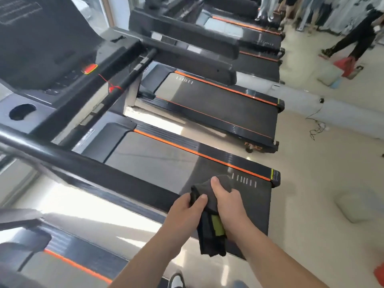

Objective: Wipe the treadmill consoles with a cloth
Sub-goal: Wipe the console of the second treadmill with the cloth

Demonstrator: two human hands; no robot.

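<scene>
Holds a soft, crumpled dark grey cloth (pixel 205 235) with a yellow-green patch over the matte black, orange-edged treadmill belt (pixel 158 161). Pinches its fold in the left hand (pixel 182 213) grip; wraps the right hand (pixel 228 204) grip round its bunched top. Leaves the glossy, angular black treadmill console (pixel 47 44) well apart, upper left.

Cloth (pixel 207 242): dark grey fabric, matt, soft, creased, with a yellow-green patch showing in the folds. Treadmill belt (pixel 158 163): dark rubbery sheet, matt, smooth, pale sheen where light falls. Side rail (pixel 176 139): black ribbed plastic, fairly glossy, orange stripe along its inner edge. Handrail (pixel 62 161): black, smooth, semi-gloss; metal or plastic, cannot tell. Console (pixel 41 38): dark plastic, matt, blurred. Console tray (pixel 6 109): grey plastic, smooth, satin finish. Safety key (pixel 89 68): red plastic, glossy. Floor (pixel 311 183): pale, smooth, glossy, reflecting light.
</scene>
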